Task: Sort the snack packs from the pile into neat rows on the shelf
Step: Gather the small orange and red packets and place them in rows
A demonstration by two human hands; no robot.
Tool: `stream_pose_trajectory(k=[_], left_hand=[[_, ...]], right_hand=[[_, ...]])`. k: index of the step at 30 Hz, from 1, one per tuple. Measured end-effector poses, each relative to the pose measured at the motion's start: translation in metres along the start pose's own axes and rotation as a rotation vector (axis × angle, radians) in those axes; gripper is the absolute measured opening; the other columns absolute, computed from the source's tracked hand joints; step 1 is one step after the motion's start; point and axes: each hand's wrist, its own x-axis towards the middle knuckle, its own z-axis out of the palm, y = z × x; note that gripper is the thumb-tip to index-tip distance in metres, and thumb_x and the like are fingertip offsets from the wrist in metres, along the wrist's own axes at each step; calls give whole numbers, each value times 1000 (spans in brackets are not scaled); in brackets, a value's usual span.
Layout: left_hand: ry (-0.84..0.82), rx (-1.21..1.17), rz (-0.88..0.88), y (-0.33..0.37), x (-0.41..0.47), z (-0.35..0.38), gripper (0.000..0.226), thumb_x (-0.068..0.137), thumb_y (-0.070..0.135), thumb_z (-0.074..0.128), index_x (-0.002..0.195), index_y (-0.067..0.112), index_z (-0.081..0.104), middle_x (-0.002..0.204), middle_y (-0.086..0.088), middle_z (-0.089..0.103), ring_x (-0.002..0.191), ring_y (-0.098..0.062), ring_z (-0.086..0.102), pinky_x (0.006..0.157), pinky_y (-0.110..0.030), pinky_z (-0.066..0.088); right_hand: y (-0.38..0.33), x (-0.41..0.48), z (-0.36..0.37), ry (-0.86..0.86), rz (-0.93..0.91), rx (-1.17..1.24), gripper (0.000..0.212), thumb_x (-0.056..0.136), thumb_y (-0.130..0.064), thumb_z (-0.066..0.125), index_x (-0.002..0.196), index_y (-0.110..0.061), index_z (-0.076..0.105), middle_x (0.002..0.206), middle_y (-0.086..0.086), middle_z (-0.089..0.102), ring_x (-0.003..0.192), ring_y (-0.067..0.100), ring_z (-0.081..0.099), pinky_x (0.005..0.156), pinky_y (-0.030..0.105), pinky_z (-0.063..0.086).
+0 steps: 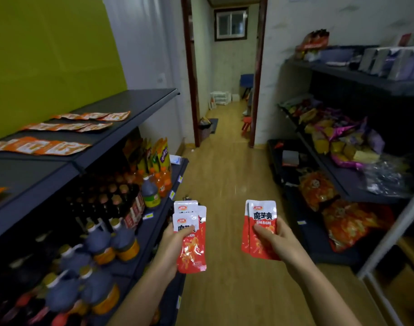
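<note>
Both hands are gripping red packs: left hand (171, 243) clutching several packs (191, 236), right hand (275, 236) pinching two (260, 229), over open floor (224, 175) between shelves; rows (60, 127) are lying on the left shelf (121, 109).

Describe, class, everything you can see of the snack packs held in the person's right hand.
The snack packs in the right hand look like two flat, glossy sachets stacked almost flush, one edge peeking out at the left. Each is white at the top with a small red logo and bold dark characters, red below with an orange food picture. They are held upright, slightly tilted, above the wooden floor, the thumb pressed across the front and fingers behind. Nothing else touches them.
</note>
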Motion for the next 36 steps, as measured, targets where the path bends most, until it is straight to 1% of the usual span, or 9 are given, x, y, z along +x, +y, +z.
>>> stream_pose_trajectory(k=[9,15,19,22,26,28,31,34,36], left_hand=[[157,-117,99,50,140,90,17,87,6,57,97,20,59,82,-4,68,64,-18,64,54,-27,48],[225,-108,137,67,211,124,18,89,12,57,104,22,57,94,-1,68,78,-17,65,60,-28,49],[274,-73,143,84,262,124,28,90,16,56,118,18,52,105,-4,66,91,-21,64,68,-31,51],[282,-57,188,100,305,120,27,91,18,55,117,21,51,104,-1,66,91,-18,64,73,-33,53],[294,-58,261,138,362,115,24,92,18,52,116,23,51,106,0,65,96,-19,64,84,-38,53],[310,-71,288,162,386,109,26,94,20,50,119,22,52,109,-2,66,95,-19,65,78,-36,55],[318,-97,363,195,412,98,22,94,21,50,115,21,55,105,-2,69,87,-16,69,64,-27,57],[378,-110,419,221,430,86,30,92,24,53,121,19,53,111,-4,68,96,-20,68,74,-32,58],[434,-103,467,235,439,75,33,90,22,57,123,19,53,112,-3,68,98,-19,67,78,-31,57]], right_hand=[[-59,189,-25,-294,-40,-103,21,88,-11,60,108,-13,53,87,-1,68,65,3,66,60,14,52],[-78,284,-17,-426,6,-69,28,88,-13,60,115,-7,54,99,8,69,76,15,66,68,23,56],[-86,339,12,-534,21,-66,30,88,-14,60,118,-10,53,103,7,71,75,11,69,69,24,57],[-101,383,41,-592,-23,-42,31,87,-15,61,118,-13,54,104,4,71,83,13,70,77,29,57],[-129,436,86,-657,-79,-9,28,88,-15,60,116,-17,54,98,-3,69,73,2,69,63,17,54],[-148,460,107,-671,-121,-4,28,88,-15,59,116,-18,53,97,-4,68,72,1,69,60,16,54],[-171,493,139,-682,-208,-1,30,89,-15,59,118,-18,52,101,-4,67,82,8,67,68,21,57],[-189,519,173,-703,-271,-18,27,89,-19,60,114,-22,50,105,-1,66,91,13,66,79,30,57],[-199,532,196,-753,-302,-30,26,88,-24,60,111,-27,48,107,-2,65,91,10,65,78,29,57]])
